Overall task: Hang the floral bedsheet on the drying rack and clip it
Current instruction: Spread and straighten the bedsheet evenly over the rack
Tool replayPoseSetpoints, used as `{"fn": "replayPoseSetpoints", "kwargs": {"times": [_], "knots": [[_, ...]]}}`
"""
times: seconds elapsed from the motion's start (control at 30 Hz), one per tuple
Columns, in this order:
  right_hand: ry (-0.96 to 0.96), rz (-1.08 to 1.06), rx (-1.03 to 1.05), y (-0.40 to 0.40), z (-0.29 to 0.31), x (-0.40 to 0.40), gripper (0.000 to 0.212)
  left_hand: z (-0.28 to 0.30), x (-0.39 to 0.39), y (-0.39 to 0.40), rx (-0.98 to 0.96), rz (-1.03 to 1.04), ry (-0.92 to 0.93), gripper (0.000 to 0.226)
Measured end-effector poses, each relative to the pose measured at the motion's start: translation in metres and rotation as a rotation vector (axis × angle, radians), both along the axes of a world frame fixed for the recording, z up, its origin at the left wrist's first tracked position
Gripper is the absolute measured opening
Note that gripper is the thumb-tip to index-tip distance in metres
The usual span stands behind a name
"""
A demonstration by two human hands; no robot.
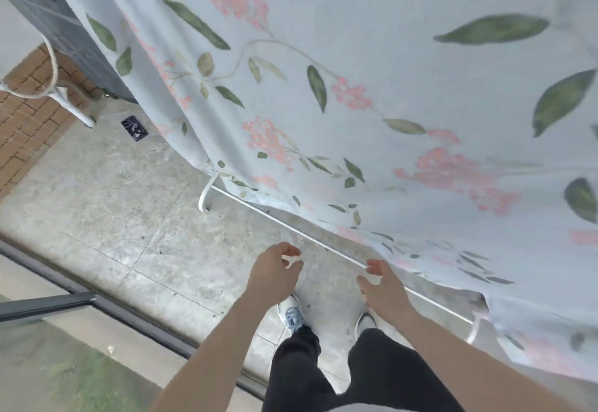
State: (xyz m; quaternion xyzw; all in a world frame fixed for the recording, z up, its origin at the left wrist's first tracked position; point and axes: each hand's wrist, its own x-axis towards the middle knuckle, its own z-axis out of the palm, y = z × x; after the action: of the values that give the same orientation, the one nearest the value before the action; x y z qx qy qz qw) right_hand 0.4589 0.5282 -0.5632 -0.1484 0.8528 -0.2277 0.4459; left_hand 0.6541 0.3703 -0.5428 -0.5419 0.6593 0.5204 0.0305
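Small white plastic clip [290, 261] pinched in left hand [275, 270]; right hand [383, 285] released, fingers loose. Beyond, pale-blue floral cotton bedsheet [372, 94] draped over white metal drying rack [291, 228]: probably light, limp, best gripped by the hem.

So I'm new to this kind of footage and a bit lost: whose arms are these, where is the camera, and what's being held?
The camera sits on a person's head, looking down, so you see their own arms, dark trousers and shoes. The floral bedsheet is already draped over a white drying rack, whose lower bar runs above the concrete floor. The left hand pinches a small white clip in its fingers. The right hand is near the sheet's lower edge with something white at its fingers, too blurred to identify. A dark phone lies on the floor.
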Motion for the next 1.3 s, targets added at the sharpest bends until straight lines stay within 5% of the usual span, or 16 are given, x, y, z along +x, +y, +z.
{"fn": "replayPoseSetpoints", "kwargs": {"times": [0.43, 0.87, 1.3], "knots": [[-0.01, -0.264, -0.094, 0.186, 0.055, -0.072, 0.04, 0.066, -0.115, 0.142, -0.157, -0.435, -0.052, 0.025], [0.092, -0.408, -0.148, 0.39, 0.091, -0.187, 0.034, 0.119, -0.233, 0.315, -0.165, -0.509, 0.093, 0.023], [0.165, -0.562, -0.172, 0.449, 0.134, -0.213, 0.032, 0.127, -0.319, 0.351, -0.218, -0.865, 0.07, 0.026]]}}
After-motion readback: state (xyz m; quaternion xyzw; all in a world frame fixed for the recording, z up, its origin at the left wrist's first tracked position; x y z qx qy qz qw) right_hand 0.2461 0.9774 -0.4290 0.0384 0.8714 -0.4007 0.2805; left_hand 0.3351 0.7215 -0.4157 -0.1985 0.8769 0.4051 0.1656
